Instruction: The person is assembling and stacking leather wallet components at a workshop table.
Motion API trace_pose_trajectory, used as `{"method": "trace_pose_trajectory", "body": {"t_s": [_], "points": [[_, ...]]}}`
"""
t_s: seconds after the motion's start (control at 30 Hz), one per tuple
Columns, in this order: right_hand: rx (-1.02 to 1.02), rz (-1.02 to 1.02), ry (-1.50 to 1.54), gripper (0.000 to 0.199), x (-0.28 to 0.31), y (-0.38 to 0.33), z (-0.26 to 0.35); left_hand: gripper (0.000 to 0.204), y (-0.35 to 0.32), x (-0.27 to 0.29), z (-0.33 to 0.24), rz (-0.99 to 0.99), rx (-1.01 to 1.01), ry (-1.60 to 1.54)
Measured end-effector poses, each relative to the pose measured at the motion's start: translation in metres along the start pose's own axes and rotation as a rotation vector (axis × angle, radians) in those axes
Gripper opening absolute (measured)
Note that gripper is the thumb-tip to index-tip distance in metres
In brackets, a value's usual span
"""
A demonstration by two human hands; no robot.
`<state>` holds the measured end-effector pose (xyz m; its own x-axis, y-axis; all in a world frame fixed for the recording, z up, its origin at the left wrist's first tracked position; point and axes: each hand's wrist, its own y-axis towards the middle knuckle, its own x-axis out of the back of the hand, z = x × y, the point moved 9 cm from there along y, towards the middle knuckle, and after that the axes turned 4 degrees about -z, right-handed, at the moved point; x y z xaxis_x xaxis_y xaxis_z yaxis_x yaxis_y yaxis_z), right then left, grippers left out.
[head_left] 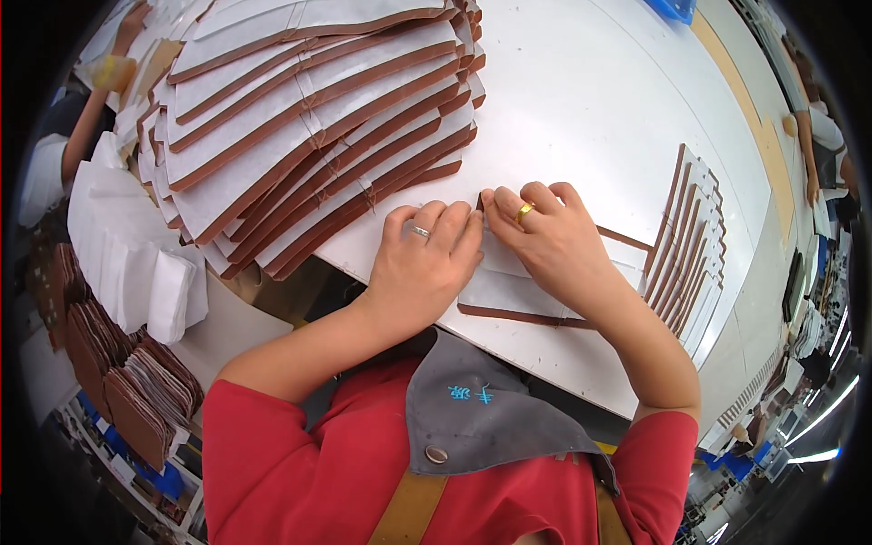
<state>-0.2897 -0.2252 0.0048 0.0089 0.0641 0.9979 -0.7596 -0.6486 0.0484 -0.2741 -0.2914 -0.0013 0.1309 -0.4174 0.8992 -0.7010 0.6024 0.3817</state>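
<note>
A white-backed panel with brown turned edges (522, 289) lies at the table's near edge, under my hands. My right hand (554, 238), with a gold ring, pinches its far left corner between thumb and fingertips. My left hand (425, 259), with a silver ring, is closed at the panel's left edge, its fingertips pressed close to that same corner. The fingers hide most of the corner. Just right of my right hand, overlapping panels of the same kind (688, 250) lie fanned out in a row.
A large overlapping pile of white-backed, brown-edged panels (318, 118) covers the table's left side. White sheets (136, 245) and stacks of brown pieces (136, 391) sit at the lower left. A blue container (672, 9) stands at the far edge. Other people's arms (82, 136) show at both sides.
</note>
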Motion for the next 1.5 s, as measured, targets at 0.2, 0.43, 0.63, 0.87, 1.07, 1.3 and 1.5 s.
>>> {"method": "trace_pose_trajectory", "body": {"t_s": [0.2,0.43,0.63,0.87,1.07,1.3,1.5], "points": [[-0.123,-0.144,0.245,0.031,0.0,-0.005,-0.02,0.037,-0.002,0.0,0.003,-0.003,0.037,-0.048],[-0.212,-0.218,0.278,0.035,-0.002,-0.01,-0.023,0.036,0.0,0.001,0.003,-0.006,0.011,-0.054],[-0.108,-0.192,0.11,0.034,0.001,-0.008,-0.013,0.034,0.007,0.002,0.005,0.02,0.016,-0.112],[-0.181,-0.207,0.113,0.031,0.0,-0.009,-0.019,0.02,0.014,0.003,-0.005,0.025,-0.146,0.05],[-0.193,-0.245,0.162,0.03,-0.002,-0.014,-0.018,0.018,0.017,0.004,-0.011,0.027,-0.177,0.137],[-0.098,-0.091,-0.128,0.039,-0.002,-0.031,-0.01,0.026,0.019,0.001,-0.007,0.009,-0.137,0.088],[-0.191,-0.062,-0.304,0.032,0.004,-0.069,-0.03,0.035,0.016,-0.004,-0.009,0.058,-0.128,0.123]]}}
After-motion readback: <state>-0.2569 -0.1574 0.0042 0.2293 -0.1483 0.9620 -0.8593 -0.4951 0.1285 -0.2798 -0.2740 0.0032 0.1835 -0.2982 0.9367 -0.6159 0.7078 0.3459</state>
